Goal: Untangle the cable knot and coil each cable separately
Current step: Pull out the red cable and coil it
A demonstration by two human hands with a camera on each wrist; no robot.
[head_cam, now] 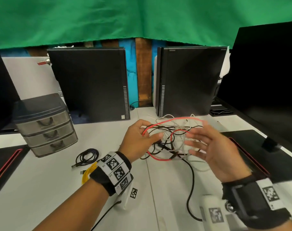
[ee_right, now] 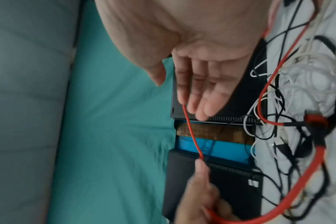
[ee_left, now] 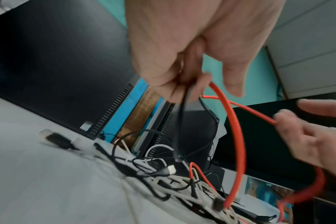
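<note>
A tangle of red, black and white cables (head_cam: 173,144) lies on the white desk (head_cam: 58,189) in front of me, partly lifted. My left hand (head_cam: 140,137) pinches a black cable (ee_left: 179,121) and the thick red cable (ee_left: 238,136) between thumb and curled fingers, holding a loop above the pile. My right hand (head_cam: 208,147) faces it with straight, spread fingers. The thin red cable (ee_right: 192,136) stretches from the left hand to the right index fingertip (ee_right: 182,97) and rests against it. The thumb stands apart. Blur hides the knot's detail.
Two black computer towers (head_cam: 92,84) (head_cam: 190,80) stand behind the tangle. A grey drawer unit (head_cam: 45,125) sits at the left. A coiled black cable (head_cam: 87,157) and a yellow coil (head_cam: 88,172) lie near my left wrist. Dark mats (head_cam: 258,155) flank the desk.
</note>
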